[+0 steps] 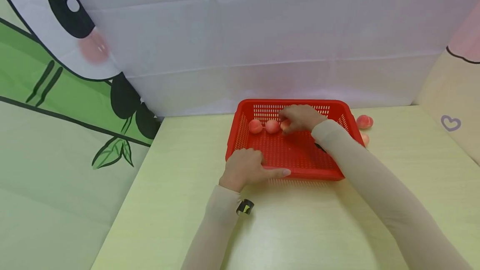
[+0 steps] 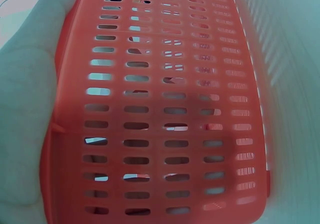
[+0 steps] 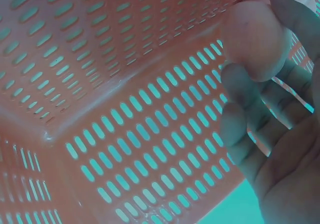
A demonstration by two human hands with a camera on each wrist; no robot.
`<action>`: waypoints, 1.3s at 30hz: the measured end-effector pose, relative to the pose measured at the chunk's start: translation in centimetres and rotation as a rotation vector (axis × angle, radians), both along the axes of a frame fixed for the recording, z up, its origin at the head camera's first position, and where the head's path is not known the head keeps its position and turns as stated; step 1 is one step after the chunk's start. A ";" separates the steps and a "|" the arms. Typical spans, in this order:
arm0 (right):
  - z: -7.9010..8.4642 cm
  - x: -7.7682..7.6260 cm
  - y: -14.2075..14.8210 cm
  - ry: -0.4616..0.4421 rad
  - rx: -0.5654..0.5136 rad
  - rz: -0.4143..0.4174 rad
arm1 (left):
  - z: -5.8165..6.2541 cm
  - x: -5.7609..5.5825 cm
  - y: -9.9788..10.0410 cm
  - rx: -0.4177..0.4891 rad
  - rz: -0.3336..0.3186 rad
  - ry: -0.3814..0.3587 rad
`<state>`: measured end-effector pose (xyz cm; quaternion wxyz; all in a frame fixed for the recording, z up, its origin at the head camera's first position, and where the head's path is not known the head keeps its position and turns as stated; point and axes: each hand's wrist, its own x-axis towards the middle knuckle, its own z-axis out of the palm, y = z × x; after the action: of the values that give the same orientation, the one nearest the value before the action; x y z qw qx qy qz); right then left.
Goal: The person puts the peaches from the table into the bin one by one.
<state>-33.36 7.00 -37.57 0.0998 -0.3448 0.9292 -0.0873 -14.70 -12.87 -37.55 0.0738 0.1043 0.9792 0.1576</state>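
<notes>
A red plastic basket (image 1: 296, 174) with slotted walls stands on the table. My left hand (image 1: 245, 168) grips its near-left rim, the thumb lying along the front edge; the left wrist view shows the slotted outer wall (image 2: 155, 94) beside that hand. Inside the basket, my right hand (image 1: 301, 118) holds a peach (image 3: 257, 41) between thumb and fingers, close to the back wall. Just left of it, two more peaches, one at far left (image 1: 255, 126) and one in the middle (image 1: 272, 126), sit in a row on the basket floor.
Right of the basket, a redder peach (image 1: 364, 121) and a paler one (image 1: 365, 139), partly hidden by the rim, lie on the pale wooden table (image 1: 168, 203). A printed cloth (image 1: 232, 45) hangs behind the table.
</notes>
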 end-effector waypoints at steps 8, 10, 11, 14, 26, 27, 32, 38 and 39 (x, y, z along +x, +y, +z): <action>0.3 0.2 -0.1 -0.021 -0.011 0.018 | -0.1 -0.2 0.0 -0.002 -0.001 -0.004; 0.3 0.2 -0.2 -0.028 -0.014 0.021 | 0.0 -0.2 0.0 -0.008 -0.001 -0.008; 0.3 0.2 -0.2 -0.034 -0.014 0.020 | 0.0 -0.2 0.0 -0.010 0.000 -0.010; 0.3 0.2 -0.3 -0.055 -0.016 0.015 | 0.0 -0.2 0.0 -0.017 -0.002 -0.019; -0.4 -0.3 -0.6 -0.068 0.000 0.037 | 0.3 -0.1 0.0 -0.021 0.001 -0.021; -0.4 -0.3 -0.6 -0.066 0.004 0.040 | 0.3 -0.1 0.0 -0.023 0.000 -0.023; -0.5 -0.4 -0.5 -0.047 0.012 0.065 | 0.4 -0.1 0.1 -0.020 -0.002 -0.023; -0.5 -0.5 -0.3 -0.041 0.037 0.040 | 0.3 -0.2 0.1 -0.010 -0.003 -0.020; -0.5 -0.5 -0.3 -0.038 0.044 0.033 | 0.2 -0.1 0.1 -0.011 -0.003 -0.018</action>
<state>-33.84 6.68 -38.08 0.1264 -0.3562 0.9230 -0.0718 -14.84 -12.78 -37.31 0.0833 0.1039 0.9792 0.1530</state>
